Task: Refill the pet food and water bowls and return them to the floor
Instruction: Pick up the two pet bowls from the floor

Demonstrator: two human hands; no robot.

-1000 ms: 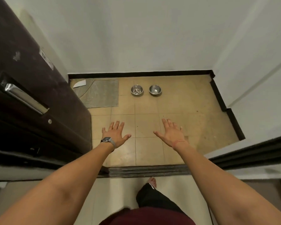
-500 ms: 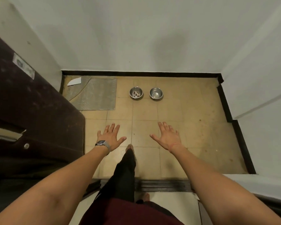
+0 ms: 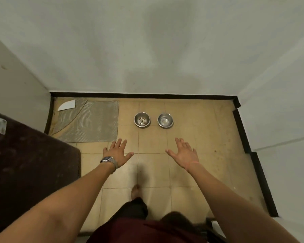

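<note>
Vs 0.5 s ago: view closer, two round steel bowls larger in frame, dark door further left. Left bowl w/ food scraps and right bowl sit upright, side by side, near floor's far edge. Left hand and right hand stretched forward, fingers spread, holding nothing.

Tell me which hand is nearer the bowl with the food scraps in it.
Left. The left hand hovers just below and left of that bowl; the right hand is farther off, below the other bowl.
</note>
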